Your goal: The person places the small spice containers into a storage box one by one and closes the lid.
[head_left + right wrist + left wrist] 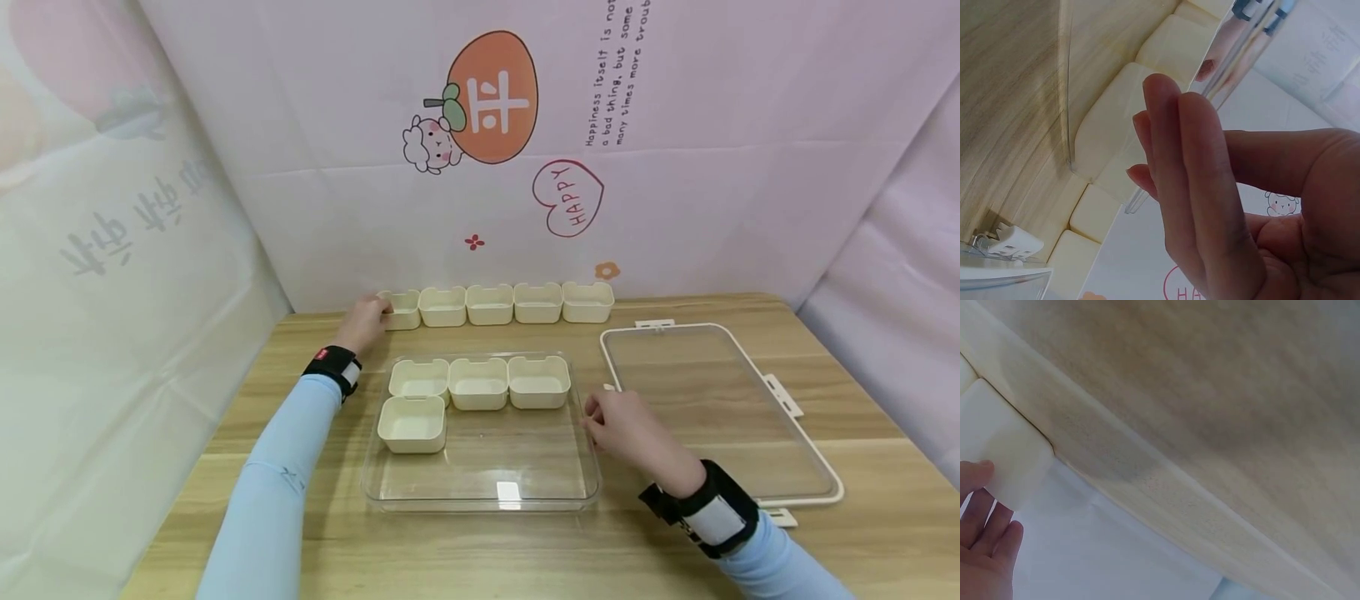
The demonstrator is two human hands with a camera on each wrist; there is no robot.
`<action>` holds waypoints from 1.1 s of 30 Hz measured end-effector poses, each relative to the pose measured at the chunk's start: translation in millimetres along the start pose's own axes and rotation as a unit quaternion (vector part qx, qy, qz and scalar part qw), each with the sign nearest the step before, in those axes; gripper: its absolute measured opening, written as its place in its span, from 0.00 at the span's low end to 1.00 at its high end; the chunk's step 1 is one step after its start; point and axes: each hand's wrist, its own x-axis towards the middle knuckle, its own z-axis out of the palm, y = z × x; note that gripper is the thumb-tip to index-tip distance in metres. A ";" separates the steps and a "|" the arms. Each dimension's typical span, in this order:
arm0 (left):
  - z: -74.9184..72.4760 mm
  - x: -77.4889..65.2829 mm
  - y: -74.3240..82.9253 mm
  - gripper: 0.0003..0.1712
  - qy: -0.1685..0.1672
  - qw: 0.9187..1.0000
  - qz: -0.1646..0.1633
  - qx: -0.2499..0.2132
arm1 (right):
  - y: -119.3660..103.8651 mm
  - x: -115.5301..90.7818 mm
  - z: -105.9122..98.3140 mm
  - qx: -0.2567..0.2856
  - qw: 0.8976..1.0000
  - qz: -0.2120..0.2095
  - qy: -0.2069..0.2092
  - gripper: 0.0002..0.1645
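My left hand (365, 322) is at the left end of a row of small cream bins, with its fingers on the rim of the leftmost bin (405, 310). In the left wrist view, the thumb lies against that bin (1010, 444) and the other fingers curl by its end. A clear plastic tray (517, 467) holds three cream bins along its back and one cream bin (412, 425) in front at the left. My right hand (626, 425) hovers beside the tray's right rim, fingers loosely bent, holding nothing.
Several more cream bins (490, 305) stand in the row along the back edge of the wooden table (487, 558). A clear lid with a white frame and clips (727, 408) lies at the right. Printed cloth (337, 225) hangs behind and at the sides.
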 end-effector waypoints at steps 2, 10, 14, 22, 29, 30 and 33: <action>-0.4 0.6 -0.1 0.10 0.001 1.000 0.004 0.001 | 0.0 0.0 -0.2 0.001 1.000 -0.004 0.001 0.03; -0.4 1.1 -1.8 0.09 0.002 1.000 0.007 0.002 | -0.5 0.6 -0.2 0.007 1.000 -0.002 -0.002 0.03; -1.3 -0.5 -0.4 0.09 0.005 1.000 0.005 -0.004 | -0.3 0.5 0.0 0.006 1.000 -0.003 -0.002 0.03; -2.0 -3.1 1.4 0.09 0.012 1.000 0.006 -0.009 | -0.4 -0.1 0.1 0.005 1.000 -0.002 -0.001 0.03; -8.5 -4.4 1.6 0.10 0.015 1.000 0.020 -0.002 | -1.1 0.8 -1.5 0.000 1.000 0.003 -0.009 0.03; -10.4 -5.0 2.5 0.10 0.017 1.000 0.023 0.000 | -1.0 0.9 -1.4 0.000 1.000 0.004 -0.010 0.03; -14.9 -7.7 5.0 0.09 0.024 0.999 0.035 0.011 | -0.6 1.2 -0.8 0.000 1.000 0.002 -0.011 0.03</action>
